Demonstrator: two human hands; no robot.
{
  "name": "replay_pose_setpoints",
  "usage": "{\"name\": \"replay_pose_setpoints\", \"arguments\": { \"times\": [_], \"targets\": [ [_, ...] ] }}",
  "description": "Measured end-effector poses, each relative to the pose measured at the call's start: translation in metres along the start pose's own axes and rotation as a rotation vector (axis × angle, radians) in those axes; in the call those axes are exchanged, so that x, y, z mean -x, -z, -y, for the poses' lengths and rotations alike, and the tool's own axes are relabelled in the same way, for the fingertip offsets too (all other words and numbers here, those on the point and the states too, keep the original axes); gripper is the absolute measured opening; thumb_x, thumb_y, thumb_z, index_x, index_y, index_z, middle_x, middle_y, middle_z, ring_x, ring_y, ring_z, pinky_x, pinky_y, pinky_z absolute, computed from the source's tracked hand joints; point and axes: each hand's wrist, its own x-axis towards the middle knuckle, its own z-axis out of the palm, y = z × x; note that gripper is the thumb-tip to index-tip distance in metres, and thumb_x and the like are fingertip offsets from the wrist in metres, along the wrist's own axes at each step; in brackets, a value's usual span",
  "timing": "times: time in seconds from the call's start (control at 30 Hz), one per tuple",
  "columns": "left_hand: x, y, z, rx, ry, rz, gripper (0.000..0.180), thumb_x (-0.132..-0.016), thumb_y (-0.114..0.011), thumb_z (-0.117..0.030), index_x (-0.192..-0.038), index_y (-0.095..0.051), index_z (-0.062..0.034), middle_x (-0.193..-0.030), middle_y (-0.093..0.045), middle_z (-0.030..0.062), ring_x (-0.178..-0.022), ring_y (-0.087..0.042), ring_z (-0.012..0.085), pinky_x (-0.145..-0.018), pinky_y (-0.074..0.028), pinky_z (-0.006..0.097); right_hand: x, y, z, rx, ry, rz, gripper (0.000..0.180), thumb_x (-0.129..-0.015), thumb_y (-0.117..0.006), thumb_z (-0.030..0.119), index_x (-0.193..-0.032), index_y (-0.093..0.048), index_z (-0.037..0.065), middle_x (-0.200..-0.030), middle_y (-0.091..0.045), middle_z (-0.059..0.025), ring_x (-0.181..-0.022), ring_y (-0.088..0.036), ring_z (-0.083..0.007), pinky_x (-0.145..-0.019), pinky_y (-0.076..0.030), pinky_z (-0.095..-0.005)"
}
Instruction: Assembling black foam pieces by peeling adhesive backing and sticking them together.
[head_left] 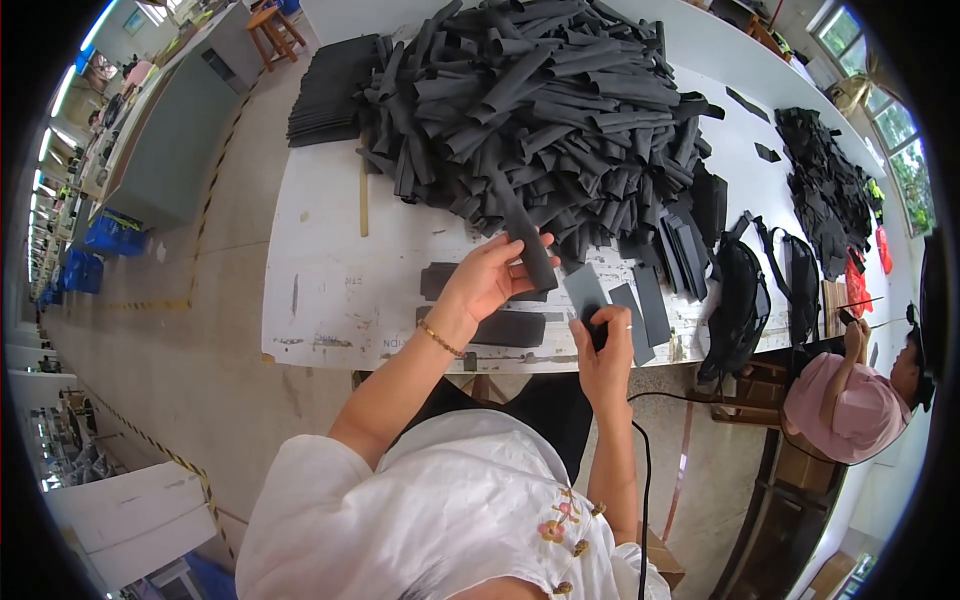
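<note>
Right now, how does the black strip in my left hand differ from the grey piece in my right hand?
The black strip is near-black, while the grey piece is clearly paler. The black strip shows a longer length than the grey piece, though your right hand may hide some of the latter. Both are held over the white table.

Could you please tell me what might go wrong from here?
The black strip in the left hand overlaps the loose heap of black strips in view; pulling on it might make others slide.

The dark cable running beside the right forearm could snag as the arm moves.

The flat dark pieces near the front edge of the table could be knocked off.
</note>
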Motion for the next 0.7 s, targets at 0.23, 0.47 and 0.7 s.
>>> {"name": "replay_pose_setpoints", "arguments": {
  "times": [0.23, 0.47, 0.7],
  "targets": [
    [-0.004, 0.009, 0.01, -0.08, -0.054, -0.047, 0.024, -0.097, -0.053, -0.008, -0.119, -0.059, -0.0013, -0.112, -0.066, 0.0138, -0.1, -0.067, 0.0307, -0.09, -0.056, 0.043, 0.013, 0.013, 0.02, -0.084, 0.045, -0.046, 0.042, -0.082, -0.07, -0.001, -0.122, -0.058, 0.002, -0.101, -0.059, -0.013, -0.088, -0.058, -0.0289, -0.079, -0.047, -0.0346],
    [-0.004, 0.004, 0.014, -0.129, -0.058, -0.058, 0.022, -0.097, -0.051, -0.006, -0.115, -0.058, 0.005, -0.11, -0.066, 0.0167, -0.098, -0.067, 0.0294, -0.088, -0.056, 0.043, 0.004, 0.016, 0.015, 0.112, 0.189, -0.109, 0.032, -0.079, -0.073, 0.001, -0.111, -0.07, 0.01, -0.097, -0.062, -0.005, -0.089, -0.055, -0.0246, -0.079, -0.042, -0.0362],
    [0.008, -0.008, 0.012, -0.137, -0.036, -0.008, 0.023, -0.096, -0.048, -0.003, -0.114, -0.058, 0.0055, -0.113, -0.065, 0.017, -0.102, -0.066, 0.029, -0.093, -0.054, 0.043, -0.008, 0.019, 0.013, 0.408, 0.335, -0.152, 0.031, -0.076, -0.072, 0.0, -0.105, -0.072, 0.011, -0.095, -0.062, -0.0011, -0.088, -0.054, -0.0234, -0.077, -0.04, -0.0374]
  ]
}}
